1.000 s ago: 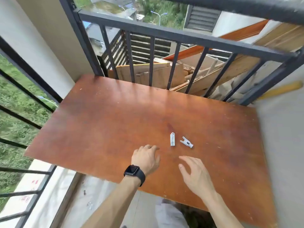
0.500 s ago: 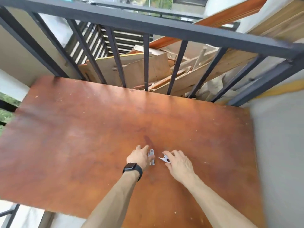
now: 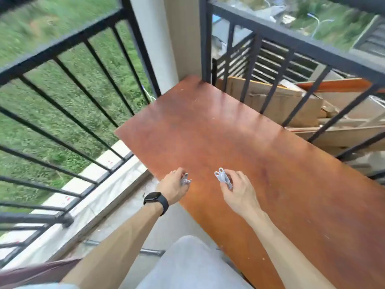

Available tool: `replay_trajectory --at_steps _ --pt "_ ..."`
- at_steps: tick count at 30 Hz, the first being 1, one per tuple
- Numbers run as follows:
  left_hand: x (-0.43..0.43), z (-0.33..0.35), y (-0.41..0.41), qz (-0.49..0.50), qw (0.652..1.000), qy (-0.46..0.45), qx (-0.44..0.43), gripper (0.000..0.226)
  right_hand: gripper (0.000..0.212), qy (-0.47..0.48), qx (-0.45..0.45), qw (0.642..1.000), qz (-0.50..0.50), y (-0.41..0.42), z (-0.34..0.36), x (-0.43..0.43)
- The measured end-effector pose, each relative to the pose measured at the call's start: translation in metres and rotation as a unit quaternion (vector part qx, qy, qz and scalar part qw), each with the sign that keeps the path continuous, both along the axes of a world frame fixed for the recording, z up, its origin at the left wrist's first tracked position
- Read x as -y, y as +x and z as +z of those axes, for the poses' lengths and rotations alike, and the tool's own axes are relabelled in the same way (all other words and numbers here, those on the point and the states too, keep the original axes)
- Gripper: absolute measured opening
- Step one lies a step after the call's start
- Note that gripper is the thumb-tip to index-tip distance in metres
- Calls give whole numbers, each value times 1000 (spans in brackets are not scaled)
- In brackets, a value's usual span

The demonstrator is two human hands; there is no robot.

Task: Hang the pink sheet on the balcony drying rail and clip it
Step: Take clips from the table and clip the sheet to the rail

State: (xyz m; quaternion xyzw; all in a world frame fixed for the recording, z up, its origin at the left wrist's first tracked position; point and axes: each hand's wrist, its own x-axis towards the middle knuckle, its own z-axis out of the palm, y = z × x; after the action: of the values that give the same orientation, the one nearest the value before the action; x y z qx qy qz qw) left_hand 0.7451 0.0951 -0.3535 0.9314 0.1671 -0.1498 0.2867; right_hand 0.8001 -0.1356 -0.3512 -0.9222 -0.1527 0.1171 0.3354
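Note:
My left hand (image 3: 174,187), with a black watch on the wrist, is closed around a small white clothes clip (image 3: 185,181) above the near left edge of the brown wooden board (image 3: 260,155). My right hand (image 3: 237,190) pinches a second white clip (image 3: 223,179) between thumb and fingers, lifted above the board. The black balcony rail (image 3: 62,46) runs along the left. A dark pinkish strip of cloth (image 3: 35,274) shows at the bottom left corner; I cannot tell whether it is the sheet.
A second black railing (image 3: 291,42) stands behind the board, with cardboard and wooden planks (image 3: 281,101) stacked beyond it. A white pillar (image 3: 154,38) stands in the corner. Grass lies far below on the left. A concrete ledge (image 3: 100,197) runs under the left railing.
Both hands reached the two clips on the board, picked them up and lifted them. My view has swung left toward the left railing.

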Motion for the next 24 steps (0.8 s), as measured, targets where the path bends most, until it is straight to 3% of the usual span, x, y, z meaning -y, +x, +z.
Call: replay_trajectory --at_steps 3,6,10,16,20,24 --pt "-64 35 -72 51 996 75 21 34 25 66 52 992 99 -21 33 -81" --pt "-111 69 -164 188 974 111 57 36 27 114 68 964 230 -60 63 -167" --pt "-138 115 -286 351 917 177 73 35 34 173 92 883 426 -137 100 -265" --pt "-111 166 -440 589 760 254 103 31 41 215 132 711 656 -270 151 -355" --pt "-80 194 -524 690 650 308 86 28 50 261 134 598 746 -365 186 -390" --pt "-58 225 -605 758 551 340 85 43 38 311 128 513 790 -470 224 -412"
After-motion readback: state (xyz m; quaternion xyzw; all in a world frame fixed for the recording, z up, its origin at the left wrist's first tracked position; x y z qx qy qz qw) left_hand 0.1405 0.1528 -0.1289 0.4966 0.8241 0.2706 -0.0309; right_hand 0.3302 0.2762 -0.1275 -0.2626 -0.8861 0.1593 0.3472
